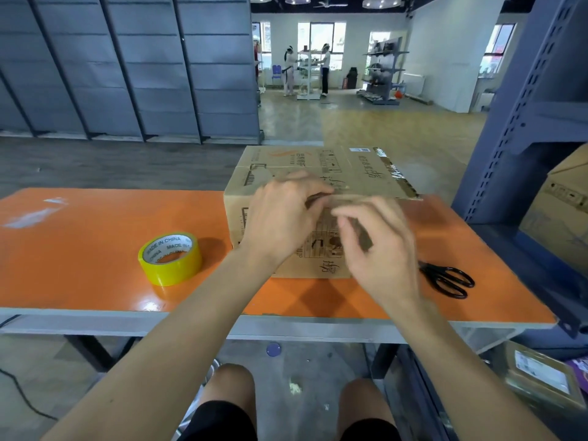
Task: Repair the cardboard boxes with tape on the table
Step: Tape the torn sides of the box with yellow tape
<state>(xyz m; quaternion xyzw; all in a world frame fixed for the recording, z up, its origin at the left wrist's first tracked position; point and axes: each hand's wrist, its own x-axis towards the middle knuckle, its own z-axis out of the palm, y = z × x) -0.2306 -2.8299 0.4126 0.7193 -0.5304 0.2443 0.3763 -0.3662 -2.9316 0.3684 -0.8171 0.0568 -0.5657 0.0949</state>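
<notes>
A closed cardboard box [356, 173] with printed markings stands on the orange table [95, 249], right of centre. My left hand [280, 218] lies on the box's near top edge, thumb and curled fingers pinching one end of a tape strip [361, 235] there. My right hand [381, 249], blurred by motion, is in front of the box's near face and pinches the same brownish strip between thumb and fingers. A yellow tape roll [170, 258] lies flat on the table to the left of the box. Older tape runs along the box's right top edge.
Black scissors [447, 279] lie on the table just right of the box. A blue metal rack [521, 128] with another cardboard box [560, 205] stands at the right. A small parcel [541, 377] sits on the floor, lower right. Two people stand far back.
</notes>
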